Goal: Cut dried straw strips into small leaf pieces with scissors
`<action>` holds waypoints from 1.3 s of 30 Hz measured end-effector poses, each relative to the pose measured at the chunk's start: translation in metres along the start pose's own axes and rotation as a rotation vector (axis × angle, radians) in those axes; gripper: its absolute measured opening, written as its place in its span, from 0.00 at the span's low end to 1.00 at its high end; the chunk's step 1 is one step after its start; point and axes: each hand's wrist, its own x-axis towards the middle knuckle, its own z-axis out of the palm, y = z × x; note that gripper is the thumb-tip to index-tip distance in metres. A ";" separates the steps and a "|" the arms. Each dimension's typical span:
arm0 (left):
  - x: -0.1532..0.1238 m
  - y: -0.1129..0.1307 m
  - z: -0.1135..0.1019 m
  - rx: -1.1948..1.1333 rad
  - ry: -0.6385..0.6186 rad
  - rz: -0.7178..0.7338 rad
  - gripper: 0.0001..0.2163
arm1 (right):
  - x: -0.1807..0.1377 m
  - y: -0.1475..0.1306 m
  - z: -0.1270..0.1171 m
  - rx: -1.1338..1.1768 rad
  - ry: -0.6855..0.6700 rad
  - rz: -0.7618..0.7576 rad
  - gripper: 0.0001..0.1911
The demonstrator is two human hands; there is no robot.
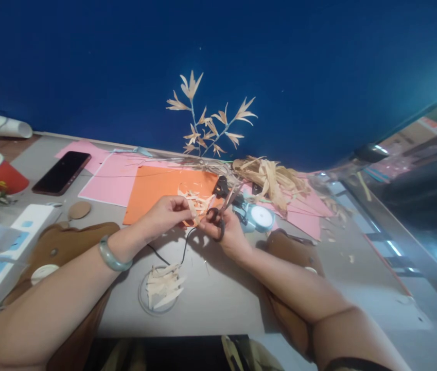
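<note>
My left hand (pixel 172 212) pinches a small pale strip of dried husk (pixel 194 212) over the edge of the orange sheet (pixel 144 190). Around the handles of a pair of scissors (pixel 217 215) my right hand (pixel 229 234) is closed; the blades point up and away. My right fingertips come close to the strip's lower end; whether they touch it I cannot tell. Thin husk scraps (pixel 200 198) lie behind my hands on the orange sheet. Nearer to me, a round clear dish (pixel 141 293) holds cut husk pieces (pixel 164 286).
Behind stand husk flowers (pixel 210 123) on stems, beside a dried husk heap (pixel 272 180). A white spool (pixel 261 218) lies right of my hands. At left are a phone (pixel 62 172), a red paper cup (pixel 0 172) and a power strip (pixel 21 237). Brown pads (pixel 83 242) flank my arms.
</note>
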 end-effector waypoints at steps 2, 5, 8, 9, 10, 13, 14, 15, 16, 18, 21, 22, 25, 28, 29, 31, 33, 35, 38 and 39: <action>0.000 0.002 -0.001 -0.066 0.032 -0.048 0.10 | 0.000 -0.002 0.001 -0.033 -0.052 0.031 0.25; -0.001 0.005 -0.005 -0.115 0.098 -0.012 0.11 | -0.001 -0.005 0.001 -0.063 -0.201 0.070 0.27; 0.000 0.006 -0.008 -0.128 0.151 0.078 0.11 | -0.002 -0.005 0.002 -0.112 -0.300 0.074 0.28; 0.000 0.006 -0.009 -0.128 0.163 0.093 0.11 | -0.002 -0.005 0.002 -0.125 -0.315 0.077 0.28; 0.000 0.005 -0.009 -0.127 0.173 0.104 0.11 | -0.003 -0.005 0.002 -0.134 -0.323 0.082 0.28; 0.000 0.005 -0.008 -0.117 0.183 0.122 0.10 | -0.004 -0.003 0.002 -0.132 -0.338 0.105 0.28; 0.000 0.005 -0.008 -0.115 0.181 0.125 0.10 | -0.004 -0.002 0.002 -0.129 -0.345 0.115 0.28; 0.000 0.005 -0.008 -0.115 0.180 0.126 0.10 | -0.004 -0.002 0.002 -0.126 -0.351 0.125 0.27; 0.000 0.005 -0.007 -0.117 0.182 0.124 0.10 | -0.004 -0.001 0.002 -0.120 -0.355 0.134 0.27; -0.001 0.007 -0.007 -0.120 0.191 0.118 0.09 | -0.005 0.000 0.002 -0.107 -0.356 0.155 0.27; -0.002 0.009 -0.006 -0.109 0.194 0.109 0.09 | -0.005 0.000 0.003 -0.094 -0.347 0.179 0.27; -0.002 0.010 -0.006 -0.104 0.193 0.106 0.09 | -0.005 0.000 0.004 -0.093 -0.346 0.181 0.27; -0.001 0.010 -0.007 -0.088 0.186 0.103 0.09 | -0.005 0.000 0.004 -0.095 -0.342 0.178 0.28; -0.001 0.009 -0.007 -0.084 0.183 0.108 0.09 | -0.005 0.000 0.004 -0.100 -0.333 0.189 0.28; -0.001 0.009 -0.007 -0.086 0.183 0.109 0.09 | -0.005 0.000 0.004 -0.099 -0.332 0.193 0.28; -0.001 0.009 -0.007 -0.093 0.186 0.110 0.09 | -0.005 0.000 0.003 -0.094 -0.330 0.192 0.28; -0.001 0.010 -0.007 -0.104 0.189 0.107 0.09 | -0.005 0.001 0.003 -0.090 -0.323 0.186 0.28; -0.001 0.009 -0.007 -0.118 0.192 0.107 0.10 | -0.005 0.002 0.003 -0.099 -0.313 0.180 0.28; -0.001 0.008 -0.007 -0.133 0.188 0.116 0.10 | -0.005 0.003 0.003 -0.108 -0.296 0.172 0.27; -0.001 0.007 -0.007 -0.137 0.188 0.118 0.10 | -0.005 0.003 0.003 -0.108 -0.292 0.171 0.27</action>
